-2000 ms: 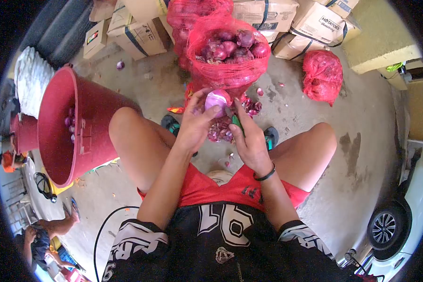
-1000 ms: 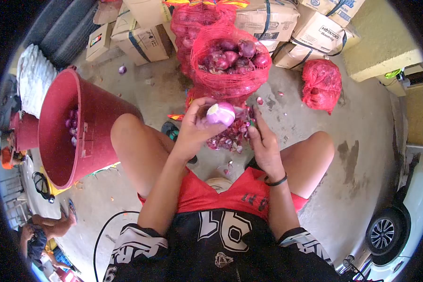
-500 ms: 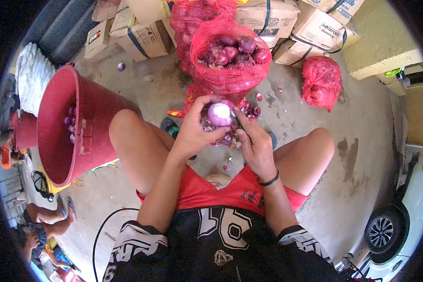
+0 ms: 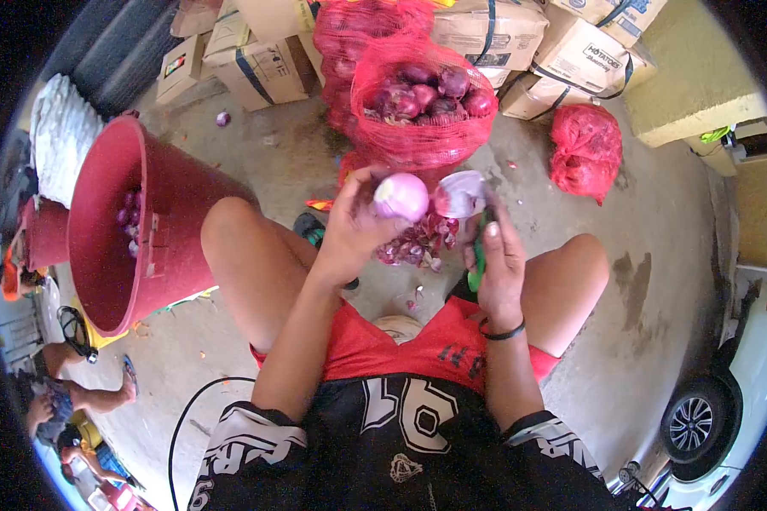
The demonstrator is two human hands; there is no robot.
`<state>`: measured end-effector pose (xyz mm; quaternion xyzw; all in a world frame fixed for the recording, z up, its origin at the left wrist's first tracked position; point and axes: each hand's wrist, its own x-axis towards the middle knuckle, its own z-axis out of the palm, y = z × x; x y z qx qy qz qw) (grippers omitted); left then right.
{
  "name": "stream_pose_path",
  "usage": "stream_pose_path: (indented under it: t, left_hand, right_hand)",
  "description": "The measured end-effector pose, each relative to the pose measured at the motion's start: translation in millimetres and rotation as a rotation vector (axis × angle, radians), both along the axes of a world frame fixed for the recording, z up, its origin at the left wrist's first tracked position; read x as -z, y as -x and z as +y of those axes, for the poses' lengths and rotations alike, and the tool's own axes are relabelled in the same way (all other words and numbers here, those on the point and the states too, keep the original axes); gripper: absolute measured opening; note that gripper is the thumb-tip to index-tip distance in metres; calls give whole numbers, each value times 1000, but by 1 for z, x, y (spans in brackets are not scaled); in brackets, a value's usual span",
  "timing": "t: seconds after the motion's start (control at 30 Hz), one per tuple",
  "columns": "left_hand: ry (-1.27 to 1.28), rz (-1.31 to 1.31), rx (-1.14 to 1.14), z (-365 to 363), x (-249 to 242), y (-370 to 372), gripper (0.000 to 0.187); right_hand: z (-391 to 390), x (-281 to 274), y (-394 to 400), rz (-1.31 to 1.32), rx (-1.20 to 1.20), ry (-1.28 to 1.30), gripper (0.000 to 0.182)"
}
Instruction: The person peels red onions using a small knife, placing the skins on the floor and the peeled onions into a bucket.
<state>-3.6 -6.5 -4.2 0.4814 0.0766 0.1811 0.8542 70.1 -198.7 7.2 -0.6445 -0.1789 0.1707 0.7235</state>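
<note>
My left hand (image 4: 347,232) is wrapped round a peeled, pale purple onion (image 4: 401,198), held up between my knees. My right hand (image 4: 503,272) grips a knife with a green handle (image 4: 478,262), its blade blurred. A loose flap of onion skin (image 4: 460,195) is at the fingertips and blade of that hand, apart from the onion. Below both hands, a heap of purple onion skins (image 4: 416,245) lies on the floor. Just beyond them stands an open red mesh sack (image 4: 418,152) full of unpeeled red onions (image 4: 422,95).
A big red tub (image 4: 166,204) on the left has onions at its bottom. A smaller red bag (image 4: 585,152) lies on the right. Cardboard boxes (image 4: 584,64) are stacked behind, and another person's leg (image 4: 102,396) shows at lower left. A car wheel (image 4: 692,423) is at lower right.
My right hand has moved right and away from the onion with the knife, and a piece of skin has come off. The onion now shows a smooth peeled side.
</note>
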Motion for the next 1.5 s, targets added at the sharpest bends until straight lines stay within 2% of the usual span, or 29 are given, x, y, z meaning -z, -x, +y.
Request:
stream_pose_path:
  t: [0.1,0.23,0.3,0.4,0.57,0.67,0.8,0.9,1.0,1.07,1.13,1.23,1.3,1.37,1.43,1.47,1.5]
  left_hand:
    - [57,94,-126,8,4,-3,52]
    - [192,170,-144,18,2,0,47]
    - [244,138,-124,30,-2,4,43]
    - [331,56,-148,49,-13,5,35]
    - [498,-18,-128,75,-21,16,53]
    - [579,-84,-7,73,-12,16,54]
    - [589,-102,56,63,-9,12,53]
    - [535,-18,-27,61,-16,9,46]
    - [432,25,-343,78,-48,7,42]
    - [399,-229,-412,138,-45,23,44]
    - [679,-653,-296,169,-61,39,40]
    - [459,-680,-294,173,-90,22,41]
    - [172,-366,-376,138,-100,-15,37]
    - [-101,-102,-246,107,-95,-50,33]
    - [-639,17,-250,85,-77,-87,28]
    - [-895,71,-165,80,-72,-100,23]
    - [-999,123,-88,76,-60,-115,23]
  right_hand:
    - [1,-14,-1,122,81,-66,49]
    - [-7,11,-8,121,-19,180,47]
    - [-5,27,-8,-116,-28,352,46]
    - [-2,32,-6,-197,-56,463,43]
    - [3,36,-6,-229,-134,517,42]
    - [7,30,-6,-340,-159,515,42]
    - [6,17,-3,-201,-204,576,40]
    - [3,20,-4,-223,-207,567,39]
    - [0,21,-5,-258,-195,556,39]
    - [-1,20,-6,-246,-202,566,40]
    - [-1,24,-6,-300,-205,551,40]
    - [2,29,-6,-322,-228,548,39]
    - [5,27,-5,-312,-241,553,39]
    - [8,20,-4,-293,-243,554,39]
    - [5,25,-5,-287,-229,552,39]
    - [3,27,-5,-285,-221,553,39]
    - [1,26,-5,-282,-216,551,39]
